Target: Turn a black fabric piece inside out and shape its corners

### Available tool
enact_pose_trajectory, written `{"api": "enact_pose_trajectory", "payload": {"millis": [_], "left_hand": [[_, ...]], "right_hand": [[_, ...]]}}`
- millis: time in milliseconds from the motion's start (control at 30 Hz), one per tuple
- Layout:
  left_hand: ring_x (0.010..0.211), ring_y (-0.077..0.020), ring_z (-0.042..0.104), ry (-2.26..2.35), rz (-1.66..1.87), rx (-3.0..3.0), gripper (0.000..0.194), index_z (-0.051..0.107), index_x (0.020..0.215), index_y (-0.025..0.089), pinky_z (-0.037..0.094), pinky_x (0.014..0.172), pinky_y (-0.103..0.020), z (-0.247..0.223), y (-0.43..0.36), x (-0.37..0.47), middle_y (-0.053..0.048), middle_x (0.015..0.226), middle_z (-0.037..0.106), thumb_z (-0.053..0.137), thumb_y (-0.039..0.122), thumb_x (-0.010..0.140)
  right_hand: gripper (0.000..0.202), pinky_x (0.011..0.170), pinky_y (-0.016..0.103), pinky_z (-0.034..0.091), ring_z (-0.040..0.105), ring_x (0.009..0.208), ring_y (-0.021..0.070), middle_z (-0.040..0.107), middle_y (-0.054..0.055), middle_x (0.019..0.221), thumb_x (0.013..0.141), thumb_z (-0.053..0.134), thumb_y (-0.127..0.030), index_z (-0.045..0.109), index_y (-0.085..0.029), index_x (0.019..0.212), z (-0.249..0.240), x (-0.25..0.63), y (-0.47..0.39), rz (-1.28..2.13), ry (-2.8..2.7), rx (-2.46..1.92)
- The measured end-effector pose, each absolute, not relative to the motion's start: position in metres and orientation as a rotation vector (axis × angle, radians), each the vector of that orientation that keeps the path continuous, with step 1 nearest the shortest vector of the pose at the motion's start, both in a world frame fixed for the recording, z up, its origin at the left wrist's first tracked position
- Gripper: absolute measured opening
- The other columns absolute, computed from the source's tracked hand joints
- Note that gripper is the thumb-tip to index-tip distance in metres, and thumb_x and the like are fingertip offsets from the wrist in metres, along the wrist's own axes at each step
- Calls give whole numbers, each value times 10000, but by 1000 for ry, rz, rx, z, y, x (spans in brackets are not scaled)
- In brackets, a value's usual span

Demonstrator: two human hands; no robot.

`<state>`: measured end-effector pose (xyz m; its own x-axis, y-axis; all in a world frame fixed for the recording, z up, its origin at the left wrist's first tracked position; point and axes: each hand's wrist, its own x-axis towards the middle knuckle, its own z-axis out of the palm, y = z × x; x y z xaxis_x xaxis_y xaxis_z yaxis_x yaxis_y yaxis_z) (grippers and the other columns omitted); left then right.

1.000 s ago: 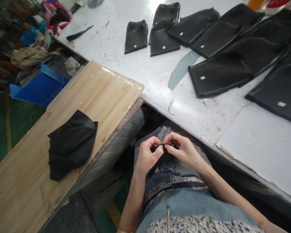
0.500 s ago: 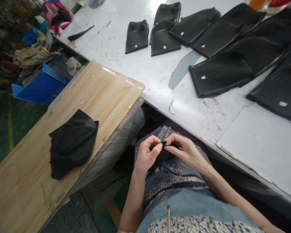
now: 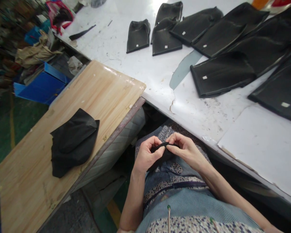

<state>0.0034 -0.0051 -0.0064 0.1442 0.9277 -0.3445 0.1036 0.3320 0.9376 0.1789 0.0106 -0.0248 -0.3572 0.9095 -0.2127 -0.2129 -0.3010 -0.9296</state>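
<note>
Over my lap, my left hand [image 3: 147,154] and my right hand [image 3: 184,149] pinch the top edge of a piece of black fabric [image 3: 163,158] between thumbs and forefingers. The two thumb tips nearly meet at that edge. Most of the fabric hangs below, partly hidden behind my fingers and dark against my clothes. To my left, another folded black fabric piece [image 3: 74,142] lies on a wooden board [image 3: 111,84], apart from both hands.
Several flat black pieces with small white tags, such as one black piece [image 3: 223,74], lie partly overlapping on the white table [image 3: 145,71] ahead. The table's front edge runs diagonally before my lap. A blue box [image 3: 42,84] stands beyond the board at left.
More of the black fabric's edge now shows between and behind my fingers, spread wider than before. My hands stay in nearly the same place, and the view has shifted slightly.
</note>
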Motion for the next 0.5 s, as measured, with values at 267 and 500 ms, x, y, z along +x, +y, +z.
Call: {"api": "enact_pose_trajectory", "payload": {"millis": [267, 500], "left_hand": [[613, -95, 425, 1282, 819, 1051, 180, 556, 762, 179, 324, 552, -203, -8, -5, 4, 37, 684, 505, 684, 278, 843], [615, -94, 430, 1267, 818, 1091, 201, 545, 777, 178, 328, 556, -199, -5, -5, 2, 39, 691, 501, 675, 301, 871]], "right_hand": [[219, 697, 279, 430, 562, 780, 158, 641, 16, 860, 834, 724, -305, 557, -190, 751, -29, 180, 12, 1797, -1104, -1012], [288, 695, 284, 427, 547, 779, 161, 616, 21, 855, 859, 719, -350, 525, -192, 715, -30, 178, 12, 1744, -1101, -1020]]}}
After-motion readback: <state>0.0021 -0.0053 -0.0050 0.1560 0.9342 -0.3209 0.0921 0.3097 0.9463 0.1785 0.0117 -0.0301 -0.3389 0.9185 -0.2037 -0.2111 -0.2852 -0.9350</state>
